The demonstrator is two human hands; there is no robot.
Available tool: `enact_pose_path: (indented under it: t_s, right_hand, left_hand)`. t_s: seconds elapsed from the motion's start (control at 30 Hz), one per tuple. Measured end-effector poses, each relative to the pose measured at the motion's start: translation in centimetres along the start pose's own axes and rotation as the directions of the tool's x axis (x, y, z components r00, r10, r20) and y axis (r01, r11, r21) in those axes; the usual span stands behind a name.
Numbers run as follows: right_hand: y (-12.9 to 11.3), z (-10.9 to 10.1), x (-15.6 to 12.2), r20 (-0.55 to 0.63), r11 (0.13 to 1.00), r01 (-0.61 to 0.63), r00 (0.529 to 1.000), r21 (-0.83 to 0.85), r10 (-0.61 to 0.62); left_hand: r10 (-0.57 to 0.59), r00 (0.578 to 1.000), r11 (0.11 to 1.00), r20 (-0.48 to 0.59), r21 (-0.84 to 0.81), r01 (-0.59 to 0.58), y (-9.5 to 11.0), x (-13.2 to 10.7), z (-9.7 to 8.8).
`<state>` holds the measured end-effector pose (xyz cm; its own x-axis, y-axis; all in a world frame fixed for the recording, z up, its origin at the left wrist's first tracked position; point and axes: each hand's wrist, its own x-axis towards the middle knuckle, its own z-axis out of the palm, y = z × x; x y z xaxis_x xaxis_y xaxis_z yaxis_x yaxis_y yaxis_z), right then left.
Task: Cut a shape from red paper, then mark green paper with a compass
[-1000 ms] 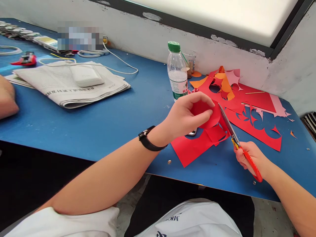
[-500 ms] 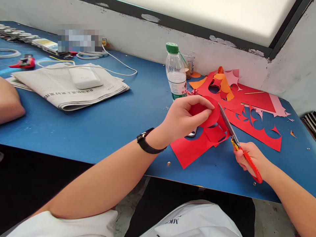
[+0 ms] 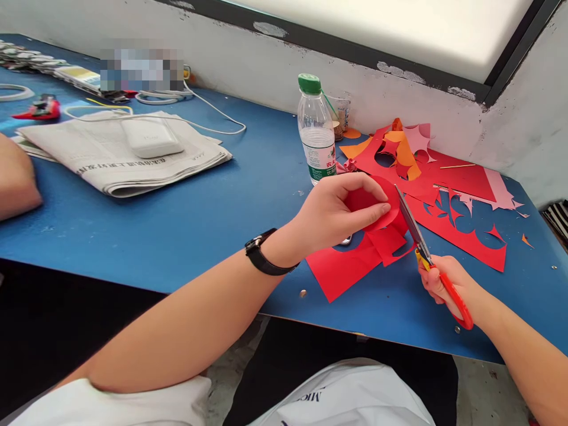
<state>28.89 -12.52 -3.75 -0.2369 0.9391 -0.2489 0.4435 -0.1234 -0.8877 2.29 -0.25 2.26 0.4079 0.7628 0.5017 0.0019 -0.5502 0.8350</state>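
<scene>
My left hand point(image 3: 339, 213), with a black watch on the wrist, pinches a rounded piece of red paper point(image 3: 387, 188) between thumb and fingers. My right hand point(image 3: 446, 284) grips scissors point(image 3: 415, 225) with red and yellow handles, their blades pointing up and away from me. The blade tips stand right beside the paper's right edge; whether they touch it I cannot tell. Beneath the hands lies a red paper sheet point(image 3: 337, 278) with curved cut-outs. Part of a small dark object under my left hand is mostly hidden.
A green-capped plastic bottle point(image 3: 316, 136) stands behind my left hand. Red, pink and orange scraps point(image 3: 470, 236) spread over the right of the blue table point(image 3: 177, 236). Folded newspaper point(image 3: 110, 160) with a white case point(image 3: 153, 137) lies at left, near another person's arm point(image 3: 18, 180).
My left hand has turned the red paper slightly and shifted a little to the right. The scissors have barely moved and stay in my right hand.
</scene>
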Motion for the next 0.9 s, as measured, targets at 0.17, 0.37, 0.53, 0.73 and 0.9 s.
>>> enact_pose_path:
  t_s: [0.17, 0.37, 0.53, 0.73, 0.9]
  right_hand:
    - [-0.15, -0.07, -0.08, 0.02, 0.999, -0.016, 1.0, 0.035, 0.016]
    - [-0.22, -0.03, -0.22, 0.035, 0.997, -0.009, 0.999, 0.072, 0.006]
    - [-0.42, 0.19, -0.24, -0.007, 0.997, 0.002, 1.0, 0.073, -0.001]
    - [-0.11, -0.02, 0.07, 0.007, 0.999, -0.001, 1.0, 0.04, 0.0]
    - [0.13, 0.05, 0.07, -0.014, 1.0, 0.007, 1.0, 0.017, -0.007]
  left_hand:
    - [0.021, 1.0, 1.0, 0.019, -0.001, -0.021, 0.15, -0.06, -0.04]
    - [0.01, 1.0, 1.0, 0.02, -0.006, -0.01, 0.26, -0.01, 0.01]
    - [-0.011, 1.0, 0.999, 0.025, -0.031, 0.012, 0.19, -0.02, -0.04]
    - [-0.069, 0.997, 0.997, 0.03, -0.039, 0.07, 0.31, -0.01, -0.08]
    - [-0.048, 0.999, 0.999, -0.007, -0.008, 0.048, 0.23, 0.06, -0.16]
